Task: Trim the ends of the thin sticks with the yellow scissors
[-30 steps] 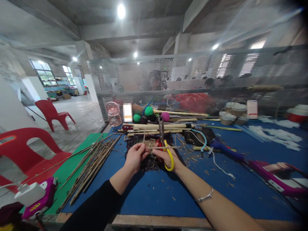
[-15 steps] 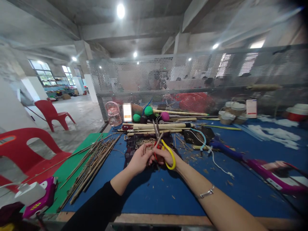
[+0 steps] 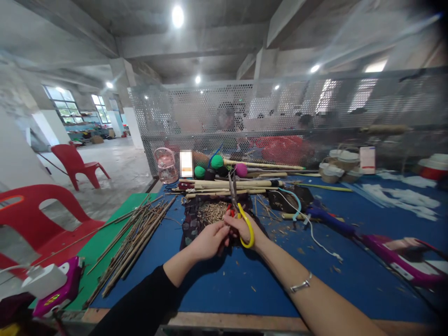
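Now | right hand (image 3: 244,230) fingers hooked through scissors (image 3: 241,212) | left hand (image 3: 209,241) fingers pinched, contents hidden | stiff, sharp: hold loops

My left hand (image 3: 209,241) sits back-up at centre, fingers drawn together in a pinch, tips meeting my right hand (image 3: 241,227). Right fingers are curled closed, wrist straight. Both forearms converge from the lower edge, the left one covered to the wrist and the right one bare.
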